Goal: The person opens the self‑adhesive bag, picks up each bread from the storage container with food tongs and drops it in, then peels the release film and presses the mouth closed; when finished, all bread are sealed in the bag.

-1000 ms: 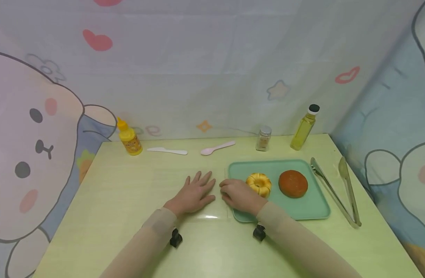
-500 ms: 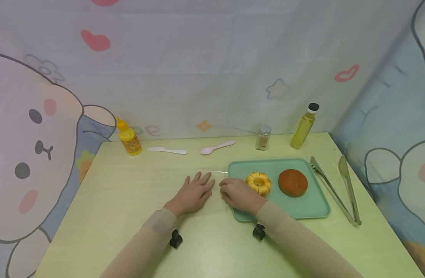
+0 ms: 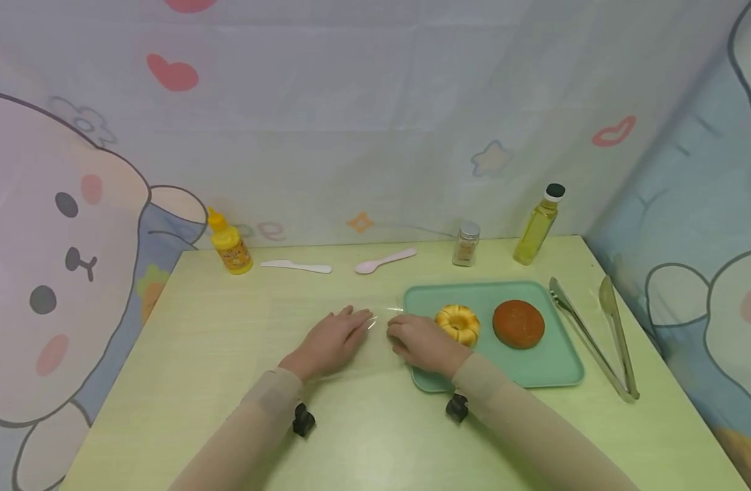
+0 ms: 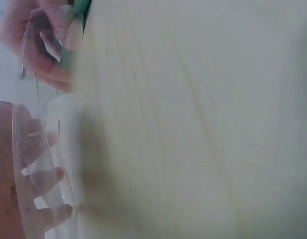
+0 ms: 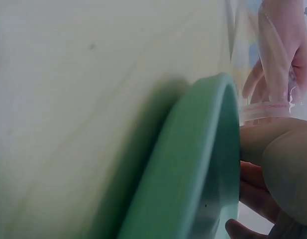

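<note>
On the surface [image 3: 166, 354], the left hand [image 3: 326, 344] has drawn its straight fingers together, seemingly easing off the film [image 3: 374, 351]. The right hand [image 3: 427, 344] pinches the film by the tray [image 3: 535, 368].

The right hand [image 3: 427, 346] is hiding part of the tray [image 3: 535, 368] on its left; I'm losing the outline of the clear plastic [image 3: 372, 322] and squinting at the tiny label [image 3: 235, 259].

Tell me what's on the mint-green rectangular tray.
A golden ring-shaped pastry and a round brown bun sit on the mint-green tray. The right hand covers part of its left side; what's beneath can't be seen.
</note>
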Demonstrator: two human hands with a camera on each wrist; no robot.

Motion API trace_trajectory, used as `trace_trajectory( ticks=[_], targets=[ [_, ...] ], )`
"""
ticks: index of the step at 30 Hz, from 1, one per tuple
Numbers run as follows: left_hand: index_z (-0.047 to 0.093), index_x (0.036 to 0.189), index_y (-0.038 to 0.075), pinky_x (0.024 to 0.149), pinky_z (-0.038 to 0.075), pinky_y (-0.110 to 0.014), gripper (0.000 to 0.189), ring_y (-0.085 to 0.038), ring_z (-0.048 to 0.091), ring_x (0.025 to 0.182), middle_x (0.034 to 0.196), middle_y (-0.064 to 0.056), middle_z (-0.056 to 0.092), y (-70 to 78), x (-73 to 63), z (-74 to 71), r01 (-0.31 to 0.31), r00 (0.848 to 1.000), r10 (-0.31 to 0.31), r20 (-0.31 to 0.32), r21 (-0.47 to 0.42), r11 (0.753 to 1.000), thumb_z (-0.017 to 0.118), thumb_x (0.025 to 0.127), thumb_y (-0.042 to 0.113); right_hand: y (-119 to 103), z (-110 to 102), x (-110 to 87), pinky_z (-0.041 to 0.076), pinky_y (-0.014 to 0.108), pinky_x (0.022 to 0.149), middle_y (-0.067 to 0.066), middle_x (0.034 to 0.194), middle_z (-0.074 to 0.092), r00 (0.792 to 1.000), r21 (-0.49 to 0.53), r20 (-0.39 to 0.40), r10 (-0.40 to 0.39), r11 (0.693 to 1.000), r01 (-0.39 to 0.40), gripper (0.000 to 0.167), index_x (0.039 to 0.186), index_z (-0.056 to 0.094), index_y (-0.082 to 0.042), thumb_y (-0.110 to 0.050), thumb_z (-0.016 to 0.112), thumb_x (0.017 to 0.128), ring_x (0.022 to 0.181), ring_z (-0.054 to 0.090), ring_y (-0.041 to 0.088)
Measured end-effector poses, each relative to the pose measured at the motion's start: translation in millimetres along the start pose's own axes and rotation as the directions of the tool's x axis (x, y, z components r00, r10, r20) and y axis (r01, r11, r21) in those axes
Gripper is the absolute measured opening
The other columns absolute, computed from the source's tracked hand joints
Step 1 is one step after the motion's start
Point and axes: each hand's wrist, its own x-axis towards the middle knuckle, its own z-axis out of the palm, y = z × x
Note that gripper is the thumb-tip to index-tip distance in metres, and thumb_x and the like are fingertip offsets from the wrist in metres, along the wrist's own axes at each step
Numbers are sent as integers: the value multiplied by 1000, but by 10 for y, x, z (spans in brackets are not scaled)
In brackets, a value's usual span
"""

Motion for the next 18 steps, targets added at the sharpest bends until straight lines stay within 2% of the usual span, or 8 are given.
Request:
trace_trajectory(
  ticks=[6,9,12,15,18],
  targets=[
    [70,135,11,115,40,-65,32,-42,56,138,139,-15,68,-22,-4,-45,-29,998,28,-53,-12,1000,54,112,26,3,-17,5,58,43,97,12,123,71,1000,-18,24,-1,1000,2,15,109,75,-4,-12,77,96,113,69,28],
    [75,125,10,109,48,-61,26,-40,68,123,129,-18,73,-34,-11,-67,-46,996,47,-72,11,999,61,108,22,3,-18,6,58,44,99,13,126,70,999,-17,39,5,1000,-4,17,111,75,-4,-13,75,97,116,68,29],
    [79,118,11,98,56,-52,20,-31,75,102,115,-10,78,-58,-26,-96,-70,995,72,-62,39,997,66,105,20,3,-16,2,57,44,100,13,128,70,999,-14,49,11,1000,-10,18,113,75,-4,-14,74,98,118,67,29],
    [79,114,12,84,59,-44,16,-22,70,84,101,-1,76,-101,-47,-122,-111,993,114,-34,63,992,69,103,17,0,-15,-6,58,44,98,12,127,70,999,-6,49,13,1000,-12,18,113,75,-4,-13,74,98,117,68,29],
    [78,116,13,79,59,-39,16,-18,67,82,99,1,75,-147,-58,-145,-141,990,142,-13,68,988,70,102,14,-2,-17,-9,58,44,97,11,126,69,999,-4,48,15,1000,-15,17,114,74,-4,-13,73,99,116,68,28]
  ],
)
